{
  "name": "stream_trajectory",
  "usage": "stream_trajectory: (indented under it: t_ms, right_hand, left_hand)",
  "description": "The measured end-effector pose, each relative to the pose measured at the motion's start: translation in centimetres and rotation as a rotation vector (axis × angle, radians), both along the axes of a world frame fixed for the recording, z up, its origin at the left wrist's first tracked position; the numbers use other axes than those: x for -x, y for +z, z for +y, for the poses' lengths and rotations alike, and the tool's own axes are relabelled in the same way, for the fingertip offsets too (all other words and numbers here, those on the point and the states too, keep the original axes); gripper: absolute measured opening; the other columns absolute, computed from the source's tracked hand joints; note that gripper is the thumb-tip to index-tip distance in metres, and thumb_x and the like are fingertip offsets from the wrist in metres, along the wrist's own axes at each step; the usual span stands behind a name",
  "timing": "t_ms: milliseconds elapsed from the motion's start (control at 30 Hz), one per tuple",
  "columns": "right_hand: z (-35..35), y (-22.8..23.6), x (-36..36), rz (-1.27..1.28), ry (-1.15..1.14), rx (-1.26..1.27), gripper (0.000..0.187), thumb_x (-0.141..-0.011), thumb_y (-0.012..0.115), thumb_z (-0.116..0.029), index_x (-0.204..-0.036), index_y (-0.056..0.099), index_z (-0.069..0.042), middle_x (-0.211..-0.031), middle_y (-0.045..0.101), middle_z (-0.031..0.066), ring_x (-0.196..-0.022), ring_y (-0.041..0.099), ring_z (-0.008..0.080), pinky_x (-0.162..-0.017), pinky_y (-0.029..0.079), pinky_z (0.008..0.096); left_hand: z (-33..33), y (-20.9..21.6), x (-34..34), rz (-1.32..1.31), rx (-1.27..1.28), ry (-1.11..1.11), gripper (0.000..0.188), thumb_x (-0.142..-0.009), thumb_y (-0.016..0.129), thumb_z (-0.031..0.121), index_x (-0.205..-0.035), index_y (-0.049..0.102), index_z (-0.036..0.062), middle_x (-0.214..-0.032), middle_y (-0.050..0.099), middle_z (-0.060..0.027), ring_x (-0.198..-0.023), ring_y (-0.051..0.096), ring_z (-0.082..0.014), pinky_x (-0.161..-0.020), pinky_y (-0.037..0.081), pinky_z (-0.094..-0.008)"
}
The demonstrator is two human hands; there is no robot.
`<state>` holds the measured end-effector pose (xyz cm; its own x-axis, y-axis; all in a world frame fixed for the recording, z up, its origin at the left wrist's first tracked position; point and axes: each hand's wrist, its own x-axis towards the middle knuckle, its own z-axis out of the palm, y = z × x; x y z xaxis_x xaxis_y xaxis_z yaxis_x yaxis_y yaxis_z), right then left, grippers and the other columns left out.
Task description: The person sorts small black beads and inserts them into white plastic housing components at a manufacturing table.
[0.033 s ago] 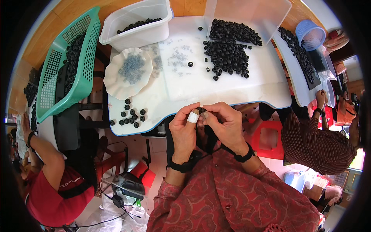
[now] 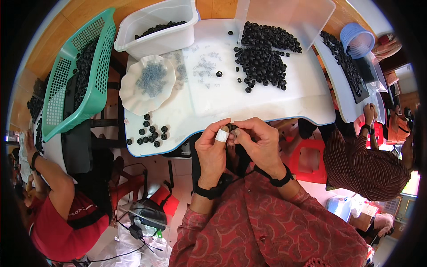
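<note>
Black ring (image 2: pixel 231 127): one, pinched between the fingertips of both hands, just off the bench (image 2: pixel 267 107) near edge.
Left hand (image 2: pixel 213 149): closed on it.
Right hand (image 2: pixel 258 142): closed on it.
Small group (image 2: pixel 149 132): about eleven rings, left.
Heap (image 2: pixel 264 55): uncounted, ahead.
White dish (image 2: pixel 149 84): one, ahead-left.

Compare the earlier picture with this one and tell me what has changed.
Nothing has visibly changed. The left hand, with white tape on one finger, and the right hand stay pressed together over a small black ring-shaped part at the edge of the white table; the pile of black rings and the white scalloped dish lie as before.
</note>
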<state>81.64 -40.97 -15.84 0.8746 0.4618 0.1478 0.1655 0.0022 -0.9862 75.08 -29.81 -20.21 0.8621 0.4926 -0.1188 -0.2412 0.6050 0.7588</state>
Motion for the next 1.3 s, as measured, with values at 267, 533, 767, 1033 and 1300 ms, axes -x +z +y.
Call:
stream_trajectory:
  t_ms: [267,533,767,1033,1300]
  right_hand:
    - [-0.2,0.3,0.0,0.047,-0.018,-0.015,0.009,-0.094,0.063,0.005,-0.101,0.067,0.006,-0.088,0.075,0.0117,-0.078,0.073,0.0126,-0.069,0.059,0.0247]
    - [-0.2,0.0,0.0,0.042,-0.034,-0.012,0.007,-0.091,0.064,0.005,-0.098,0.067,0.005,-0.086,0.075,0.0119,-0.078,0.073,0.0117,-0.067,0.058,0.0241]
    - [-0.3,0.1,0.2,0.055,-0.032,-0.016,0.006,-0.09,0.065,0.005,-0.096,0.066,0.005,-0.083,0.075,0.0115,-0.076,0.073,0.0115,-0.064,0.057,0.0233]
    - [-0.4,-0.1,0.1,0.071,-0.025,-0.029,0.005,-0.091,0.064,0.005,-0.095,0.066,0.006,-0.085,0.075,0.0118,-0.078,0.073,0.0127,-0.067,0.059,0.0248]
    - [-0.3,-0.1,0.1,0.158,-0.012,-0.073,0.005,-0.091,0.064,0.006,-0.096,0.066,0.006,-0.085,0.075,0.0113,-0.079,0.074,0.0137,-0.069,0.059,0.0253]
  left_hand:
    - [-0.1,0.5,0.3,-0.024,-0.02,-0.036,0.026,-0.101,0.062,0.007,-0.124,0.067,-0.0046,-0.097,0.065,-0.0051,-0.085,0.059,-0.0113,-0.076,0.048,-0.0262]
    - [0.2,0.8,0.1,-0.022,-0.217,-0.015,0.024,-0.099,0.064,0.002,-0.121,0.068,-0.0039,-0.097,0.064,-0.0048,-0.084,0.059,-0.0119,-0.074,0.049,-0.0253]
    - [0.2,1.0,0.3,-0.007,-0.173,-0.028,0.021,-0.097,0.064,-0.002,-0.117,0.07,-0.0031,-0.095,0.065,-0.0048,-0.081,0.06,-0.0121,-0.071,0.05,-0.0254]
    - [0.5,0.3,0.0,-0.007,-0.329,-0.013,0.021,-0.1,0.062,0.005,-0.118,0.07,-0.0028,-0.102,0.064,-0.0046,-0.083,0.06,-0.0115,-0.073,0.05,-0.0254]
    - [0.9,0.3,0.3,-0.011,-0.249,-0.083,0.024,-0.1,0.061,0.005,-0.121,0.07,-0.0025,-0.105,0.064,-0.0048,-0.086,0.061,-0.0103,-0.076,0.05,-0.0237]
